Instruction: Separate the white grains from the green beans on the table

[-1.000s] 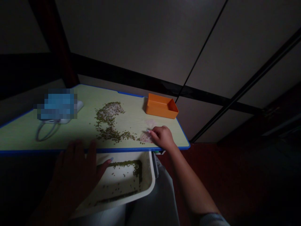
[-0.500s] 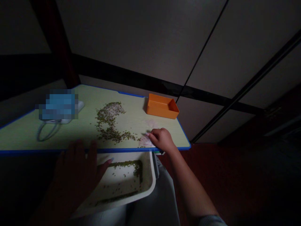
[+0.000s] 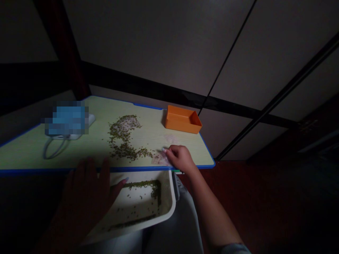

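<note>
My left hand [image 3: 86, 190] is in shadow, fingers spread, its fingertips at the table's near edge and its thumb over a white basin [image 3: 172, 197]. Small green beans [image 3: 150, 184] lie in the basin, mostly along its sides. On the pale table [image 3: 156, 123] another scatter of green beans [image 3: 120, 135] spreads out in a curved patch. My right hand [image 3: 181, 157] rests near the front edge, just right of that patch, with fingers curled and thumb pressed against them. Whatever is between those fingertips, if anything, is too small to make out. A faint pinkish mark shows beside them.
An orange open box [image 3: 183, 121] stands at the table's back right. At the left is a blurred-out blue object [image 3: 69, 120] on a white base with a looped cord [image 3: 54, 150]. Cabinet panels [image 3: 169, 46] rise behind. The basin sits below the table's blue rim.
My right hand has shifted slightly left along the table. A few stray beans near the front edge beside it no longer show. My left hand stays in place.
</note>
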A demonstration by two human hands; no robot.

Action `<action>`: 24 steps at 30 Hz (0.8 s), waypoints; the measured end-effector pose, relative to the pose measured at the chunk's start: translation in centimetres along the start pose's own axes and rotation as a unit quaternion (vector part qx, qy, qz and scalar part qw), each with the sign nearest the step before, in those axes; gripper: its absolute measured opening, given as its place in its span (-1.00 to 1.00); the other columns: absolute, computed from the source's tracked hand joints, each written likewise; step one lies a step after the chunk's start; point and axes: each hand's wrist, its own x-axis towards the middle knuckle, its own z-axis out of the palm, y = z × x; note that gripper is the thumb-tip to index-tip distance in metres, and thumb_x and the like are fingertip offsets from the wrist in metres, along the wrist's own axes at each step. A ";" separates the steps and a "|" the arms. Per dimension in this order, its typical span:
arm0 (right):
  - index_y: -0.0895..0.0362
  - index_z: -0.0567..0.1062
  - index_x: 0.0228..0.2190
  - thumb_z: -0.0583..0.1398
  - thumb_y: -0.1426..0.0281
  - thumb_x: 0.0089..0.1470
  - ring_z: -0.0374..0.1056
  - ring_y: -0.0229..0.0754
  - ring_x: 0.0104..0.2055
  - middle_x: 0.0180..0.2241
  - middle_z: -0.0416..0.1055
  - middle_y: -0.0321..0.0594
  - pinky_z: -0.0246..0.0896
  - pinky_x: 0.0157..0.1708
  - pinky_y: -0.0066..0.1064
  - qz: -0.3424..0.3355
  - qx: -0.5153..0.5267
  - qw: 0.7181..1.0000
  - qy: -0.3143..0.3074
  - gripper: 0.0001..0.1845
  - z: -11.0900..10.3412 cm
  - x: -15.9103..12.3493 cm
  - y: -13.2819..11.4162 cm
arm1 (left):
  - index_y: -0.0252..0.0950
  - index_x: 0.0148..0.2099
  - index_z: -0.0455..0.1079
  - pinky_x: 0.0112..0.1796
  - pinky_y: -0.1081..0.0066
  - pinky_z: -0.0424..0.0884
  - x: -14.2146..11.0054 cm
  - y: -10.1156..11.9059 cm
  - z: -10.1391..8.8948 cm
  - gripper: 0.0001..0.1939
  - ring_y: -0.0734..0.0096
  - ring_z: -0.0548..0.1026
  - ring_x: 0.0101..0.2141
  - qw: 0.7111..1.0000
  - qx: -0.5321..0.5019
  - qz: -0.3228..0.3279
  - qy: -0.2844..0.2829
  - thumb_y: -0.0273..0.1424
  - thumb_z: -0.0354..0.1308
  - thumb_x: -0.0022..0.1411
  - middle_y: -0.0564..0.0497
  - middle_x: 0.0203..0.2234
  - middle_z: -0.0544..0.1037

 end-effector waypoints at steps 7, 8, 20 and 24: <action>0.08 0.32 -0.62 0.12 0.03 0.15 0.12 -0.29 -0.55 -0.64 0.25 -0.35 -0.09 -0.52 -0.45 0.057 0.119 0.988 0.078 -0.53 -0.7 0.2 2.8 | -0.58 0.23 0.23 0.03 -0.09 0.38 0.0 0.0 0.2 -0.18 -0.38 0.39 0.12 1.000 0.010 0.001 0.001 0.04 -0.21 0.25 -0.57 0.07 0.39; 0.08 0.31 -0.62 0.12 0.02 0.15 0.12 -0.29 -0.54 -0.64 0.24 -0.35 -0.08 -0.52 -0.45 0.055 0.127 0.988 0.075 -0.52 -0.7 0.1 2.9 | -0.57 0.24 0.23 0.04 -0.09 0.38 -0.1 0.0 0.3 -0.18 -0.37 0.38 0.13 1.000 0.011 -0.002 0.002 0.04 -0.22 0.25 -0.55 0.08 0.39; 0.07 0.31 -0.60 0.10 0.08 0.19 0.15 -0.27 -0.55 -0.63 0.29 -0.31 -0.11 -0.52 -0.43 0.073 0.055 0.994 0.062 -0.56 -0.8 -0.2 2.5 | -0.57 0.21 0.28 0.01 -0.11 0.40 -0.1 0.1 0.4 -0.19 -0.37 0.37 0.13 1.000 -0.013 -0.003 0.021 0.04 -0.20 0.25 -0.56 0.07 0.40; 0.08 0.33 -0.59 0.13 0.09 0.18 0.13 -0.29 -0.55 -0.63 0.26 -0.35 -0.09 -0.51 -0.44 0.035 0.072 0.997 0.017 -0.57 -0.9 -0.3 2.3 | -0.54 0.25 0.25 0.04 -0.14 0.38 -0.1 0.1 0.3 -0.19 -0.35 0.37 0.15 0.999 -0.036 -0.013 0.023 0.04 -0.18 0.25 -0.54 0.08 0.41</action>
